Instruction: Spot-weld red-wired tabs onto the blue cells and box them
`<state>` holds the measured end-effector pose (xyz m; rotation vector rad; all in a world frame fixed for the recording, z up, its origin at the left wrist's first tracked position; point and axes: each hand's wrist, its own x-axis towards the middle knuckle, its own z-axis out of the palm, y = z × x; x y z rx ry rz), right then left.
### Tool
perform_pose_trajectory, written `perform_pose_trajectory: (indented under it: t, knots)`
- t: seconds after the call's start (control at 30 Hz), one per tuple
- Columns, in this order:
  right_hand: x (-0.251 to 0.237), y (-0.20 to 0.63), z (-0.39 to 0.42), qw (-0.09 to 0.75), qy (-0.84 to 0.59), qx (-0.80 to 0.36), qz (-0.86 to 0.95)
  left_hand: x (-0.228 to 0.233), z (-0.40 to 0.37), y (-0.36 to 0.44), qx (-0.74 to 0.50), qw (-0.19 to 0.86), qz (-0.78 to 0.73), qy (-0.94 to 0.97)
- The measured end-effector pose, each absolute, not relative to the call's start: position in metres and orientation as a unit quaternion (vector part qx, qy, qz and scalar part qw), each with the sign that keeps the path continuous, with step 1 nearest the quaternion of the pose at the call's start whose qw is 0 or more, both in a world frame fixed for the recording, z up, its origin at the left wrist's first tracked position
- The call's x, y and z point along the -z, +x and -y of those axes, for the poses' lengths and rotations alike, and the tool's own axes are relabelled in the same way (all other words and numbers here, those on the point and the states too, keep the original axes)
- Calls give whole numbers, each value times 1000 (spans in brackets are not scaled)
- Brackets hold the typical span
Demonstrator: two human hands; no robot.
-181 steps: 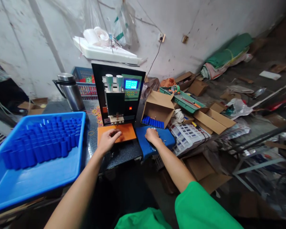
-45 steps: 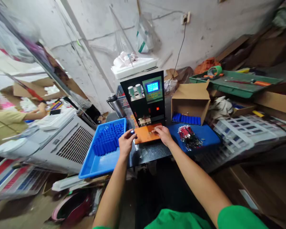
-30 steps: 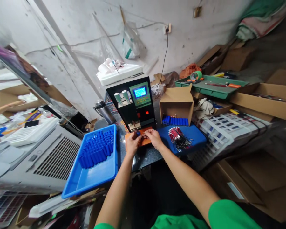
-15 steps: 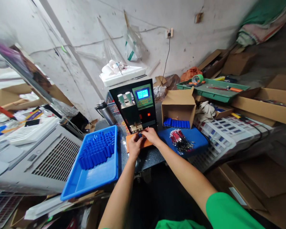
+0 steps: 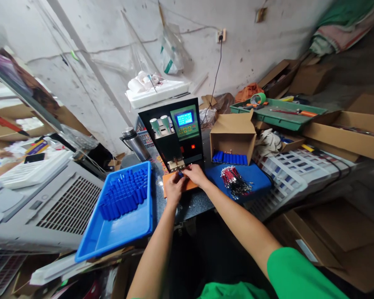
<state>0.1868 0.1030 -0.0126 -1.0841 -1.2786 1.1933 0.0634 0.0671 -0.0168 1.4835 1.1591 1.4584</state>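
Note:
My left hand point(image 5: 174, 187) is closed around a blue cylindrical battery cell point(image 5: 181, 174), of which only a small part shows between the fingers. My right hand point(image 5: 195, 174) pinches something small close beside it; what it is I cannot make out. Both hands are just in front of the electrodes point(image 5: 176, 164) of a black spot welder point(image 5: 191, 155) with a lit blue screen. Under them lies an orange block point(image 5: 189, 185). To the right, a bundle of red and black wire leads point(image 5: 235, 181) rests on a blue pad point(image 5: 255, 180).
Left of the hands, a blue tray point(image 5: 124, 232) holds many blue cells. An open cardboard box point(image 5: 233, 131) with more cells stands behind the leads. A steel flask point(image 5: 136, 143) is beside the welder. A green tray point(image 5: 277, 114) with tools sits back right.
The view has shifted slightly. Both hands stay at the welder's electrodes, and a bit more of the blue cell shows between them.

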Motion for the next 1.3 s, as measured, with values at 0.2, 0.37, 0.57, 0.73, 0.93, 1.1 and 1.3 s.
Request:
perform_pose_trajectory:
  t: [0.2, 0.37, 0.57, 0.73, 0.93, 1.1, 1.3]
  knots:
    - [10, 189, -103, 515, -431, -517, 531, 15, -65, 65, -573, 377, -451, 570]
    - [10, 189, -104, 508, -455, -496, 537, 18, -66, 64, -571, 381, -451, 571]
    - [8, 190, -102, 507, -458, -483, 547, 19, -67, 64, -569, 367, -463, 572]
    - [6, 191, -101, 507, -458, -482, 549, 15, -64, 66, -569, 361, -465, 574]
    - [7, 190, -102, 510, -454, -480, 551, 19, -67, 66, -574, 372, -462, 564]
    - [6, 190, -102, 508, -458, -478, 551, 22, -68, 66, -579, 364, -470, 557]
    - [13, 194, -99, 522, -451, -483, 539, 19, -68, 66, -577, 362, -463, 566]
